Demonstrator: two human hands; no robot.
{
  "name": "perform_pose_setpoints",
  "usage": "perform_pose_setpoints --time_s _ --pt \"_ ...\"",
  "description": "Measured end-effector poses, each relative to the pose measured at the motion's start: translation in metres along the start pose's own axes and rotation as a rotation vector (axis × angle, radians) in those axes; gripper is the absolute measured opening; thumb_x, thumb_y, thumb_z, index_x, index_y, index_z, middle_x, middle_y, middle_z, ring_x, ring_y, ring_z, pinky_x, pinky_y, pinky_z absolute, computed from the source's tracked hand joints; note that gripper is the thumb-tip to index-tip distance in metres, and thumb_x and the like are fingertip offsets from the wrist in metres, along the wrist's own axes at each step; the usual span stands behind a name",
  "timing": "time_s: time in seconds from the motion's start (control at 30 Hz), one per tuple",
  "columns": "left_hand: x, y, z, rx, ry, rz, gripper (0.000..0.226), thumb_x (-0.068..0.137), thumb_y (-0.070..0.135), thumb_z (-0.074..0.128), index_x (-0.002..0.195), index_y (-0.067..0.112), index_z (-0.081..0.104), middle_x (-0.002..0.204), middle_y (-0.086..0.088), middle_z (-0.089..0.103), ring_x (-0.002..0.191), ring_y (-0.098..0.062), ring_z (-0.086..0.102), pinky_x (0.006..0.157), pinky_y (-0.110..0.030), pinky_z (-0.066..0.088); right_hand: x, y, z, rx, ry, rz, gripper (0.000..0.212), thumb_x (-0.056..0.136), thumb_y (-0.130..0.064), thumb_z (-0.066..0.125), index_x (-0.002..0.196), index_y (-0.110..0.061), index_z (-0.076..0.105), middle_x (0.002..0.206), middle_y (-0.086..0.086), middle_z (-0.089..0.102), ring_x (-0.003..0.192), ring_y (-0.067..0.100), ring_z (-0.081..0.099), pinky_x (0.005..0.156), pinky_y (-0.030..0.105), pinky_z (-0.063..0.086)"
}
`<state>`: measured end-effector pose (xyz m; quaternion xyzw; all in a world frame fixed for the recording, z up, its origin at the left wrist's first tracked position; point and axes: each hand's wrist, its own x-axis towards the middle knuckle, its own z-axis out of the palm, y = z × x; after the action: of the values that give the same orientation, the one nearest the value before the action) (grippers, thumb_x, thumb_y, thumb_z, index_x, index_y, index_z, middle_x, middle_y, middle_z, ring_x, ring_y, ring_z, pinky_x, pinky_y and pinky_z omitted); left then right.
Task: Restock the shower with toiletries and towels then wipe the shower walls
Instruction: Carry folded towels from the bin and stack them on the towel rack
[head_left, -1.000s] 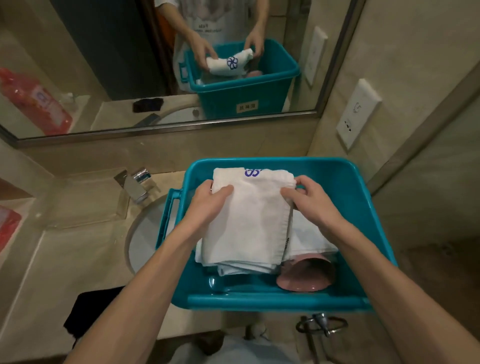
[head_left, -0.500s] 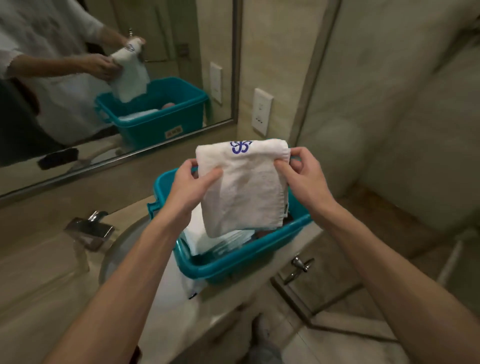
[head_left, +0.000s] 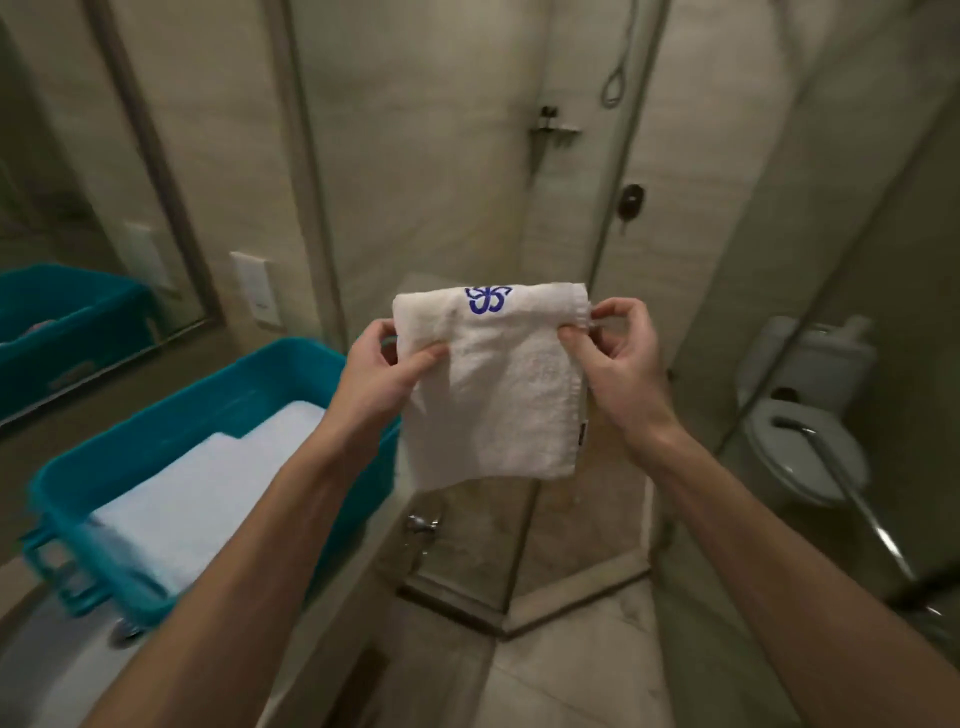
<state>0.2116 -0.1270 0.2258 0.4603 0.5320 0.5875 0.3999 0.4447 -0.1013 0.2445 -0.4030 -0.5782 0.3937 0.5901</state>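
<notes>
Folded white towel (head_left: 493, 384): held in mid-air, centre, long axis vertical, blue emblem at top edge | left hand (head_left: 387, 371): pinching upper left corner | right hand (head_left: 615, 358): pinching upper right corner | teal bin (head_left: 171, 415): near left, apparently holding more towels, blurred | glass shower enclosure (head_left: 561, 182): beyond.

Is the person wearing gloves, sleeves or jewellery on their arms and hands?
No. The left hand and right hand are bare, without gloves, and both forearms are uncovered up to the picture's edge. No sleeve, watch, ring or bracelet shows.
</notes>
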Motion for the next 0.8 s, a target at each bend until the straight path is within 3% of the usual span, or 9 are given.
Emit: perform_pose_setpoints --time_s 0.07,0.17,0.23,0.33,0.47,0.63,0.8 --pt "-0.010 0.000 0.051 -0.013 -0.076 0.005 0.036 0.086 0.015 0.078 0.116 0.009 0.061 0.100 -0.007 0.076 0.086 -0.016 0.072 0.073 -0.035 0.058 -0.014 -0.008 -0.053 -0.001 0.079 -0.009 0.028 0.092 -0.005 0.069 0.103 -0.018 0.048 0.073 0.003 0.067 0.062 0.014 0.060 0.054 0.030 0.049" --pt "-0.030 0.005 0.132 -0.054 -0.207 -0.005 0.042 0.083 0.016 0.080 0.118 0.006 0.061 0.101 -0.006 0.076 0.085 -0.015 0.071 0.067 -0.028 0.056 -0.039 -0.019 -0.137 -0.032 0.186 -0.018 0.028 0.091 -0.006 0.071 0.106 -0.014 0.049 0.076 0.003 0.065 0.063 0.010 0.059 0.056 0.024 0.049" --pt "-0.047 0.011 0.187 -0.087 -0.301 -0.021 0.049 0.075 0.019 0.084 0.116 0.005 0.061 0.102 -0.008 0.076 0.085 -0.017 0.071 0.067 -0.030 0.056 -0.056 -0.026 -0.195 -0.064 0.261 -0.021 0.028 0.090 -0.010 0.073 0.104 -0.018 0.050 0.077 0.001 0.069 0.065 0.009 0.062 0.059 0.026 0.051" --pt "-0.074 0.019 0.263 -0.123 -0.443 -0.020 0.053 0.071 0.023 0.083 0.115 0.003 0.062 0.107 -0.014 0.075 0.092 -0.024 0.070 0.083 -0.044 0.055 -0.084 -0.038 -0.275 -0.130 0.366 -0.036 0.027 0.086 -0.022 0.077 0.098 -0.028 0.053 0.085 0.006 0.074 0.074 0.018 0.068 0.067 0.044 0.055" --pt "-0.111 0.037 0.353 -0.162 -0.615 0.004 0.056 0.073 0.021 0.083 0.120 0.001 0.060 0.113 -0.018 0.073 0.098 -0.028 0.070 0.095 -0.054 0.053 -0.122 -0.060 -0.359 -0.174 0.554 -0.114 0.028 0.089 -0.008 0.074 0.101 -0.019 0.052 0.086 0.006 0.072 0.073 0.015 0.067 0.064 0.033 0.053" --pt "-0.154 0.057 0.447 -0.175 -0.869 0.062 0.051 0.081 0.012 0.081 0.127 0.005 0.058 0.118 -0.017 0.071 0.111 -0.037 0.068 0.093 -0.050 0.056 -0.161 -0.084 -0.443 -0.237 0.807 -0.213 0.028 0.090 0.001 0.068 0.099 -0.020 0.052 0.078 -0.003 0.074 0.070 0.009 0.065 0.061 0.025 0.051" --pt "-0.193 0.063 0.524 -0.162 -1.170 0.102 0.043 0.087 0.011 0.075 0.128 0.012 0.060 0.120 -0.010 0.072 0.112 -0.025 0.069 0.090 -0.038 0.057 -0.196 -0.096 -0.515 -0.285 1.010 -0.158 0.025 0.091 -0.001 0.066 0.098 -0.021 0.052 0.078 0.004 0.073 0.067 0.016 0.059 0.057 0.027 0.047"
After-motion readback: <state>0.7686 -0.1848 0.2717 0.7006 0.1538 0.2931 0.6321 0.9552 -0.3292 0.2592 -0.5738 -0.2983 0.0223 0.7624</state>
